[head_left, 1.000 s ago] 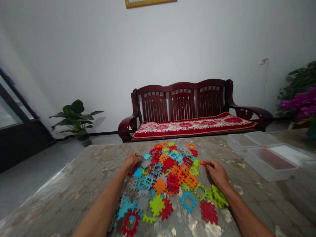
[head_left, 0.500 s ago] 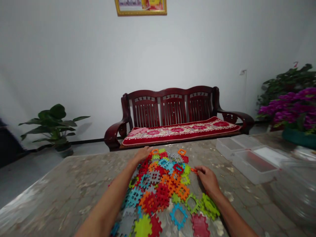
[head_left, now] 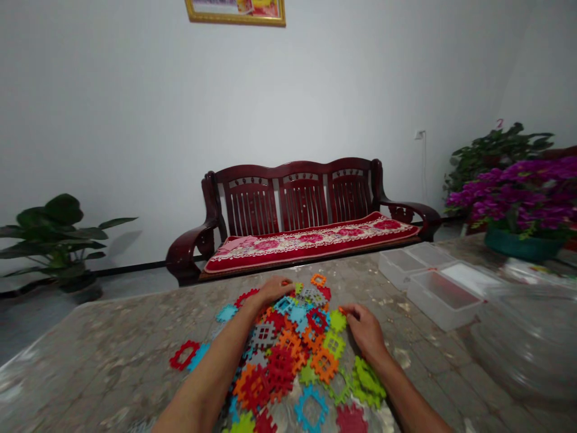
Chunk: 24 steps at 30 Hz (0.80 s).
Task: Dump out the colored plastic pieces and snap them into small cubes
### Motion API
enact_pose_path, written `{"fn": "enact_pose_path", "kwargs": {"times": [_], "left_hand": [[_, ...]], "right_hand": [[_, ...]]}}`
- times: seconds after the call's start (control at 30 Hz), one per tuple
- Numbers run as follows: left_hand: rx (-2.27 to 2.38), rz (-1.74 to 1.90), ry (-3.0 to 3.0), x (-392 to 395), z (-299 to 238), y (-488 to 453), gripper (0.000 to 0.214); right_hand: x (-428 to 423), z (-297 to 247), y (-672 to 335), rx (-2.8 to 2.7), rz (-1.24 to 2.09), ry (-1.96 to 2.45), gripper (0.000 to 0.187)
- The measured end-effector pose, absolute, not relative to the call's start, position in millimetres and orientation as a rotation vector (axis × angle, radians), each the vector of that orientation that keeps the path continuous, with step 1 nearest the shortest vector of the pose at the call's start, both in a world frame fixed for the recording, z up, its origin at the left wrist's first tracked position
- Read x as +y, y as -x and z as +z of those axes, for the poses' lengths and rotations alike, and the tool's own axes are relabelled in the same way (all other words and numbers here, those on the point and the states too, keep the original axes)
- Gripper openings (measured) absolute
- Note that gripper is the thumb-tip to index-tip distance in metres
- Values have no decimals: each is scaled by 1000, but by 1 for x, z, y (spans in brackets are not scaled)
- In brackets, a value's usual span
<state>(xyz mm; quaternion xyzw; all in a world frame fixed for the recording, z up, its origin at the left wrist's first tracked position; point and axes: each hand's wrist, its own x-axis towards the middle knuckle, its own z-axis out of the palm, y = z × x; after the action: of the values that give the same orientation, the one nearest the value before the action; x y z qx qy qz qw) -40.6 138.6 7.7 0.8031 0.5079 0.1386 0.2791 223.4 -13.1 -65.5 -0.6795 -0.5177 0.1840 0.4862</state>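
Note:
A heap of toothed plastic interlocking tiles (head_left: 279, 367) in red, orange, blue, green and grey spreads over the table. At the heap's far left edge, my left hand (head_left: 271, 290) is closed, its fingers curled over an orange tile that shows only in part. My right hand (head_left: 366, 328) is at the heap's right side, with thumb and fingertips pinched on a small orange tile (head_left: 342, 310). A green tile (head_left: 338, 320) lies just left of those fingertips. Nearer to me, several green tiles (head_left: 367, 382) are stacked by my right forearm.
A red tile (head_left: 184, 355) lies left of my left forearm. Clear plastic boxes (head_left: 444, 297) and a rounded transparent container (head_left: 532, 343) stand on the right of the patterned table (head_left: 112, 349). Purple flowers (head_left: 523, 192) sit behind them. Beyond the table is a wooden bench (head_left: 302, 204).
The view has turned slightly right. My left hand has moved a little inward over the far tiles, and my right hand has brought the orange tile closer to the heap.

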Motion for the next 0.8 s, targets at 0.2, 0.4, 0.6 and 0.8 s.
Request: {"fn": "enact_pose_path", "kwargs": {"times": [0.2,0.4,0.6,0.8], "left_hand": [[1219,386,-2167,121,13,28,39],[1115,450,-2149,96,35,35,47],[1277,566,-2119,37,49,103,61],[1641,542,-2175,-61,23,236,99]], "right_hand": [[-14,-60,-223,-1161,526,1625,37],[-11,-47,-232,-1152,464,1598,46],[-11,-50,-235,-1515,427,1750,45],[-24,-27,-218,-1769,247,1617,51]]}}
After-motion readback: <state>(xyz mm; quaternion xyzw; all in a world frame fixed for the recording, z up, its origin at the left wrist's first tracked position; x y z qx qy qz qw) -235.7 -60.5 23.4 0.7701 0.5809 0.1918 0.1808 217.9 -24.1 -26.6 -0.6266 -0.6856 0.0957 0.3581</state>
